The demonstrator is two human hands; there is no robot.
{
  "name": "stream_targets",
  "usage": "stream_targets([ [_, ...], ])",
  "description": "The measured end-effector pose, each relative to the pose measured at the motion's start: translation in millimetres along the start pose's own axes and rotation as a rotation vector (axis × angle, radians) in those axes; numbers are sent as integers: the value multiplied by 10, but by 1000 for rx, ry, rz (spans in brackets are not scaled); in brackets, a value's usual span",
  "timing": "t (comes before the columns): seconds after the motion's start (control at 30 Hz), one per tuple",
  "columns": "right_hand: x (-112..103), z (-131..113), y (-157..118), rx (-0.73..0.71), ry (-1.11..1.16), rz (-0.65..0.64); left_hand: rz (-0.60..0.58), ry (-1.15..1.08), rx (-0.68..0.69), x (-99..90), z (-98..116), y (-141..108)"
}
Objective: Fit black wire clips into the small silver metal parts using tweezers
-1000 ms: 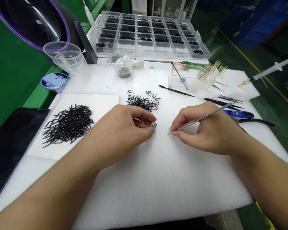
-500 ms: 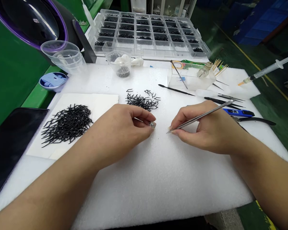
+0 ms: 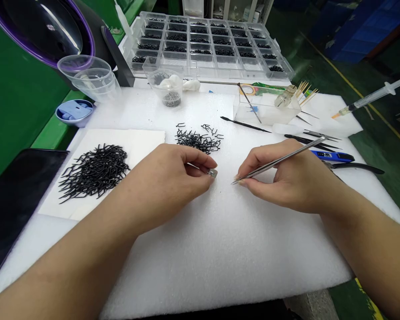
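Note:
Between thumb and fingers, my left hand point(image 3: 178, 182) pinches a small metal piece point(image 3: 212, 173) over the white foam surface point(image 3: 230, 258). My right hand point(image 3: 280, 175) grips slim metal tweezers point(image 3: 283, 158) like a pen, their tip pointing left, a short way from the metal piece and not touching it. Just beyond my left fingers lies a small scatter of black forked wires point(image 3: 198, 141). A larger heap of black wires point(image 3: 95, 171) rests on a white sheet point(image 3: 146, 138) to the left of that hand.
At the back stands a divided clear box point(image 3: 200, 44) holding black pieces. Nearer are clear cups point(image 3: 168, 91), a blue bowl point(image 3: 74, 113) and a clear tray point(image 3: 268, 109). On the right lie a syringe point(image 3: 370, 100), a blue tool point(image 3: 333, 156) and pliers point(image 3: 356, 167).

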State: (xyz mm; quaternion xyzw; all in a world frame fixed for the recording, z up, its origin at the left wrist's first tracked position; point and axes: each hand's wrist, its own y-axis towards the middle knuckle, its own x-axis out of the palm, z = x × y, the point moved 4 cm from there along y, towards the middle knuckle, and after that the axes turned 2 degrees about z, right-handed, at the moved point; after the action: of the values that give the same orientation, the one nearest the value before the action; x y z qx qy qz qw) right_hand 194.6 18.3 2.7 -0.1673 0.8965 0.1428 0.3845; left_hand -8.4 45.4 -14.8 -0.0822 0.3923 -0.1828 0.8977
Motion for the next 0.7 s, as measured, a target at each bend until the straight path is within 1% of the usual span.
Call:
stream_targets([
  [0.27,-1,-13,4,2,12,11,2,-8,-2,13,-3,3],
  [0.7,11,-12,-1,2,4,-15,-7,-10,-14,1,-3,-11],
])
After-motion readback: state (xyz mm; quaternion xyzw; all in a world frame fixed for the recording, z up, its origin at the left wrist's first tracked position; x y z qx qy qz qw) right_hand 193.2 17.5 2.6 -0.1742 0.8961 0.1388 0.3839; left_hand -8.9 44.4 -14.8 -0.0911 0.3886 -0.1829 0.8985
